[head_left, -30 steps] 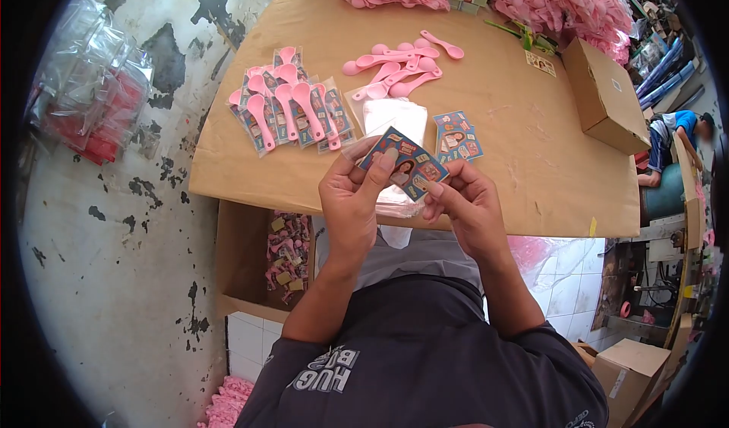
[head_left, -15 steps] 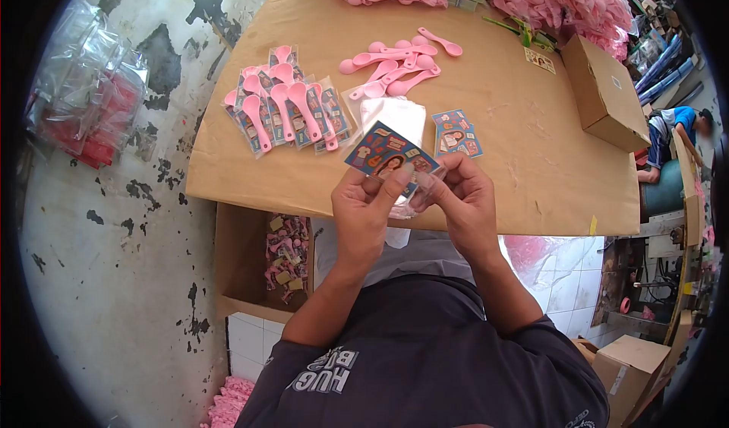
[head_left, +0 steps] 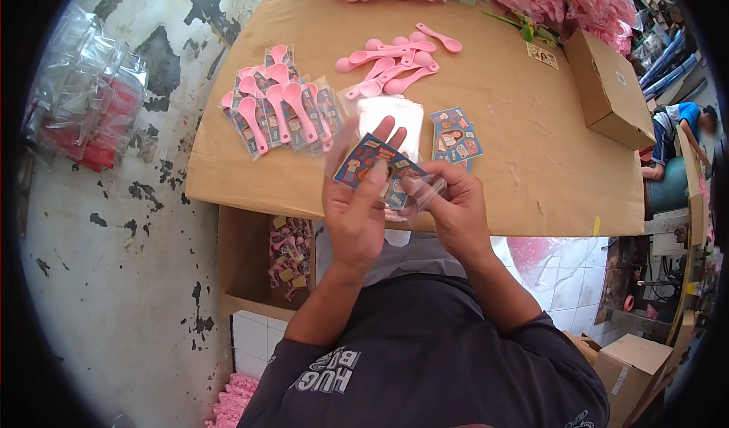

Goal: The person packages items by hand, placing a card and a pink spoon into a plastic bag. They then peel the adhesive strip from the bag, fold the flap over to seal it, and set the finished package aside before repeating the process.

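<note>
Over the table's front edge, my left hand [head_left: 353, 215] holds a blue printed card [head_left: 372, 161] with its thumb on the face and fingers stretched behind. My right hand [head_left: 462, 211] pinches a clear plastic bag [head_left: 431, 198] at the card's right end, and the bag overlaps the card there. Just beyond the hands lies a white stack of plastic bags [head_left: 395, 116]. Right of it is a small pile of similar cards [head_left: 456, 135]. Loose pink spoons [head_left: 399, 63] lie farther back, while pink spoons bagged with cards [head_left: 277, 109] are heaped to the left.
Big bags of pink spoons [head_left: 562, 3] sit at the table's back, beside a cardboard box [head_left: 607, 90] on the right. An open carton [head_left: 258, 253] holds more packs below the table's left front. Another person [head_left: 672, 135] is at far right.
The card has tilted and dropped slightly, with the plastic bag now spread around it. My left fingers have straightened up behind the card; my right hand has shifted slightly left.
</note>
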Tool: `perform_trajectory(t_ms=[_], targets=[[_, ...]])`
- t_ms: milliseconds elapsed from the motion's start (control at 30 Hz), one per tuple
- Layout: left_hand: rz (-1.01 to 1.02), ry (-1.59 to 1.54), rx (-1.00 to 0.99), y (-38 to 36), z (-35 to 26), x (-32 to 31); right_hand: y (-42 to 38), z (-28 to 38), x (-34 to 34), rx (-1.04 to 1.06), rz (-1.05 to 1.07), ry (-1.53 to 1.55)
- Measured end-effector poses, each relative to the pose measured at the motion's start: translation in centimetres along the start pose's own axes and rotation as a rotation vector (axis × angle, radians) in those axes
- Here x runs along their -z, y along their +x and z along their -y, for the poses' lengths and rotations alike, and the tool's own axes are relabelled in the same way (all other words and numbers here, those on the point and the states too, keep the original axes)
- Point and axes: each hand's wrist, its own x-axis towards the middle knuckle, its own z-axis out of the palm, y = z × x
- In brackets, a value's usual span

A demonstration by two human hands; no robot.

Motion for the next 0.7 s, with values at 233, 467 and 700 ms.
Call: perform_trajectory(t_ms=[233,467,700], targets=[[0.085,-0.225,0.036,0.8,0.1,0.2,-0.9,0.4,-0.9,-0.094,-0.080,0.008],[0.170,-0.233,0.018,0.4,0.2,0.5,-0.7,0.1,-1.7,-0.032,-0.131,-0.034],[0.128,-0.255,0.115,0.2,0.0,1.3,0.2,-1.1,-2.7,0.239,-0.198,-0.252]])
